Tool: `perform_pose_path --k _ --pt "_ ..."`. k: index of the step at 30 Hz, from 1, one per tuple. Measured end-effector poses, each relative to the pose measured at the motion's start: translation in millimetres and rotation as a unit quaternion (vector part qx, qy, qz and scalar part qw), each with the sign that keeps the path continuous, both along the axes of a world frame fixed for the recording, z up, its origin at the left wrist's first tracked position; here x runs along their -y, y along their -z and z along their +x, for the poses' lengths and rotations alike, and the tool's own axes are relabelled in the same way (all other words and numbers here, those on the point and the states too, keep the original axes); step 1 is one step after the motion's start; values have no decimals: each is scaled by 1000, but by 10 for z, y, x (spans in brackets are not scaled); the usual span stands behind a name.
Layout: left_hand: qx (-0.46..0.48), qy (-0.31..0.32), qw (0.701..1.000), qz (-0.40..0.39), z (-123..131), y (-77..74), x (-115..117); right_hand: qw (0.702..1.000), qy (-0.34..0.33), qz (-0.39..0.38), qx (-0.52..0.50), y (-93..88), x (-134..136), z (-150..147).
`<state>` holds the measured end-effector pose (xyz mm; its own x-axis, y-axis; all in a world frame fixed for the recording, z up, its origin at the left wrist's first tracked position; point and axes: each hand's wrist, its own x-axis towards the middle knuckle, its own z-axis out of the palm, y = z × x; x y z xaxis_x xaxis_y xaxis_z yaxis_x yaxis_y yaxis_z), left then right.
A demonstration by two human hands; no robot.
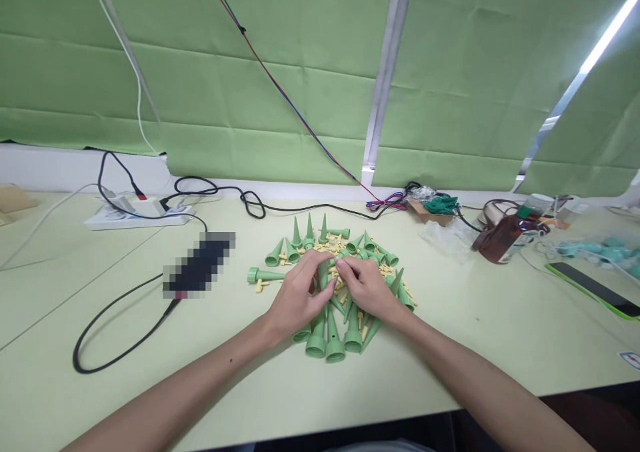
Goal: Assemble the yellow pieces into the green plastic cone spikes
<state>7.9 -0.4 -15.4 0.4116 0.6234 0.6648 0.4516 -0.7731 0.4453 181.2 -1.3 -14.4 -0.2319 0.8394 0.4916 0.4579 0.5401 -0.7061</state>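
Observation:
Over a pile on the table, my left hand point(299, 297) is closed around a green plastic watering spike point(323, 275), a hollow cone partly covered by the fingers. Close beside it, my right hand point(371, 288) is closed in a pinch near the top of that spike. What its fingertips hold is too small and covered to make out. Around and below both hands lie several more green spikes point(335, 351), some upright on their wide ends. Small yellow plastic valve pieces point(259, 285) are scattered among them.
A black phone-like device point(200, 265), partly pixelated, lies at the left on a cable from a white power strip point(140, 213). At the right are a brown bottle point(510, 235), a phone in a green case point(595, 289) and plastic bags point(445, 239). The table's front edge is near me.

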Motion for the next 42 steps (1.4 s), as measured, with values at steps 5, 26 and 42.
perform_pose_path --k 5,26,42 --pt "1 0 1000 12 4 -5 2 1000 -6 -13 -9 7 -13 3" --pt "190 -53 949 -244 -5 -85 -79 999 -15 -28 -12 32 3 -34" --pt "255 -71 914 -309 10 -75 -102 995 -53 88 12 70 152 -119"
